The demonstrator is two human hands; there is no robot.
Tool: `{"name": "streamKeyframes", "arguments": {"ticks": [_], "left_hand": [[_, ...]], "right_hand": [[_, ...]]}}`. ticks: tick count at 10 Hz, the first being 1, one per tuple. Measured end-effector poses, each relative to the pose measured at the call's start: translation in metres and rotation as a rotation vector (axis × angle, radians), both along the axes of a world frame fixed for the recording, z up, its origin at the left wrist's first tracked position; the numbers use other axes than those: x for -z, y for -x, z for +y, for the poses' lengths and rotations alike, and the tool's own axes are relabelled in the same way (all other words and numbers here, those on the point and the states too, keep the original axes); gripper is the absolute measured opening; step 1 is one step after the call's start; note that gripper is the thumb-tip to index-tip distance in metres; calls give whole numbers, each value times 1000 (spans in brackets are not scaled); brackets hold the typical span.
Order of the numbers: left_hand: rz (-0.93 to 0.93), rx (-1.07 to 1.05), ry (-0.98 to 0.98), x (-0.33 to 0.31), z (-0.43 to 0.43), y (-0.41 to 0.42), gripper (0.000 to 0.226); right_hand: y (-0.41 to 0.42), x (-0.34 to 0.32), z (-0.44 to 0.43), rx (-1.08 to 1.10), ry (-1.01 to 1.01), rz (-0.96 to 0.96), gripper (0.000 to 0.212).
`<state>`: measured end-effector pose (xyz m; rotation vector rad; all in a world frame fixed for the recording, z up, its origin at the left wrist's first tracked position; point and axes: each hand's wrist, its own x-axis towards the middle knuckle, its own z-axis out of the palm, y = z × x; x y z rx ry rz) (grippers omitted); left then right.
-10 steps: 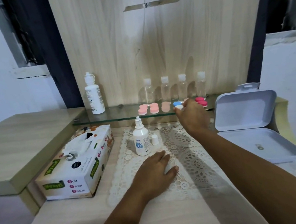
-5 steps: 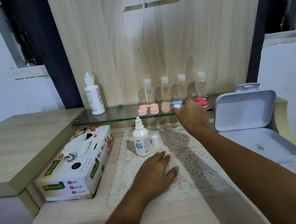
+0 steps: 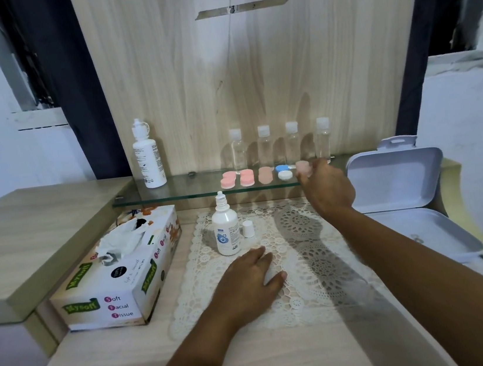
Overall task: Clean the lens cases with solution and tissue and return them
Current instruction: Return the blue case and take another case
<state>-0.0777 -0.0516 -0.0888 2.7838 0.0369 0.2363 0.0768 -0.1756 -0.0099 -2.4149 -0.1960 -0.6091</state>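
Observation:
Several lens cases lie in a row on the glass shelf (image 3: 179,188): two pink ones (image 3: 228,180) (image 3: 247,177), a peach one (image 3: 264,175) and a blue-and-white one (image 3: 282,172). My right hand (image 3: 325,185) reaches to the shelf and pinches a pale pink lens case (image 3: 302,168) just right of the blue-and-white one. My left hand (image 3: 251,281) rests flat on the lace mat (image 3: 306,266). The uncapped solution bottle (image 3: 226,231) stands on the mat with its cap (image 3: 248,229) beside it. The tissue box (image 3: 117,279) sits at the left.
A tall white bottle (image 3: 148,158) and several clear small bottles (image 3: 265,146) stand at the back of the shelf. An open white plastic box (image 3: 399,180) lies at the right. A raised wooden surface (image 3: 25,229) is at the left.
My right hand let go of the blue-and-white case on the shelf and moved right onto the pale pink case. My left hand has stayed on the mat.

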Motion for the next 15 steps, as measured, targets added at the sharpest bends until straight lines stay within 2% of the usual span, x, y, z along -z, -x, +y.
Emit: {"name": "streamKeyframes", "arguments": {"ticks": [3,4,6,8,9,10,11,12,13,14,15], "left_hand": [[-11,4,-4,2,2,-1,58],[-11,7,-5,2,2,-2,57],[-54,12,120,1,3,-3,54],[-169,8,313,0,3,-4,50],[-188,65,270,2,4,-5,47],[-210,113,223,4,5,-4,42],[-244,130,191,4,5,-5,38],[-265,114,185,5,5,-6,38],[-256,111,185,6,5,-6,38],[-232,105,200,5,4,-5,37],[-224,102,210,3,2,-4,34]], "right_hand": [[5,-3,-2,-36,-33,-32,33],[15,0,-8,-91,-90,-82,36],[57,26,-32,-400,-133,-18,38],[84,64,-48,-625,23,109,30],[85,69,-49,-686,132,121,35],[82,72,-49,-695,165,112,51],[81,76,-50,-699,181,105,57],[82,76,-49,-683,202,119,52],[85,76,-49,-669,243,122,57],[85,77,-48,-664,270,101,50],[85,79,-46,-658,286,68,28]]}}
